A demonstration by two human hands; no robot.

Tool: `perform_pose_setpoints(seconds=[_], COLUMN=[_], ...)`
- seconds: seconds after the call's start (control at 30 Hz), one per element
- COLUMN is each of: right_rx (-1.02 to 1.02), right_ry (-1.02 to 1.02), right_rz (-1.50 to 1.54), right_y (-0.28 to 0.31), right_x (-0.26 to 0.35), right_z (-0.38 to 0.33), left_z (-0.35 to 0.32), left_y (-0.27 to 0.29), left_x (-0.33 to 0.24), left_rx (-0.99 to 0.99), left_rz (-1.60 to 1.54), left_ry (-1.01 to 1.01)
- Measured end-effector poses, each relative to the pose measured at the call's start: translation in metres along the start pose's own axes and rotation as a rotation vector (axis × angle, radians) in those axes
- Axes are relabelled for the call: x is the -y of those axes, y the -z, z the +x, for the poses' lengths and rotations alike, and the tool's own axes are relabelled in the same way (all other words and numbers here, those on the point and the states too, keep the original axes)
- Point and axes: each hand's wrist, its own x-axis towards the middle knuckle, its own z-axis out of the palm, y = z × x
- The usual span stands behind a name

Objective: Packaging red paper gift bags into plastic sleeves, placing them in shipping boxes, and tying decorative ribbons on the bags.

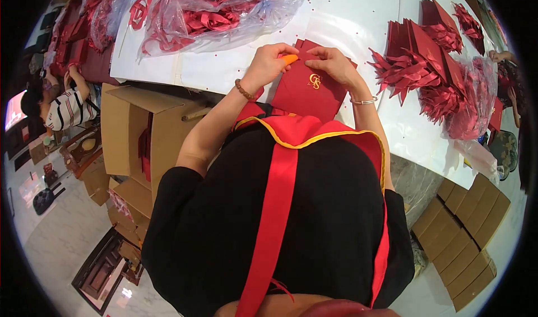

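Note:
A dark red paper bag point(305, 96) with a gold emblem lies flat at the table's near edge, over other red sheets or bags. Over its upper left part, my left hand point(268, 65) has its fingers drawn together. A small orange piece point(290, 59) shows at those fingertips; whether it is a finger cover or a held tool I cannot tell. My right hand point(335, 66) rests on the bag's upper right, thumb and fingers curled in a pinch close to the left fingertips. What sits between the fingers is too small to make out.
Clear plastic sacks point(224, 26) of red ribboned goods lie at the far left of the white table point(336, 14). Stacks of red bags with ribbons point(426, 65) stand at right. An open cardboard box point(126, 132) is beside my left arm; flat cartons point(459, 233) lie lower right. Another person point(70, 104) works at left.

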Motion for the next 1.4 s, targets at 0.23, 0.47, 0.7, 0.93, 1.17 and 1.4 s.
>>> perform_pose_setpoints(seconds=[0.23, 0.47, 0.7, 0.93, 1.17, 1.4], right_rx=[0.049, 0.056, 0.052, 0.032, 0.059, 0.05], right_ry=[0.007, 0.005, 0.013, -0.003, -0.025, -0.038], right_rz=[-0.047, -0.006, -0.055, 0.065, 0.064, 0.086], right_y=[0.004, 0.005, 0.006, 0.005, 0.007, 0.006], right_x=[-0.005, -0.001, -0.008, 0.0, -0.001, 0.003], right_z=[0.0, -0.003, 0.001, -0.005, -0.005, -0.007], left_z=[-0.005, -0.004, 0.004, 0.01, 0.017, 0.019], left_y=[-0.003, -0.006, -0.018, -0.02, -0.018, -0.015], left_x=[0.003, -0.004, -0.002, -0.001, -0.008, -0.012], left_rx=[-0.093, -0.149, -0.153, -0.162, -0.084, -0.043], left_rz=[0.458, 0.586, 0.596, 0.627, 0.69, 0.658], left_ry=[-0.33, -0.39, -0.332, -0.331, -0.288, -0.2])
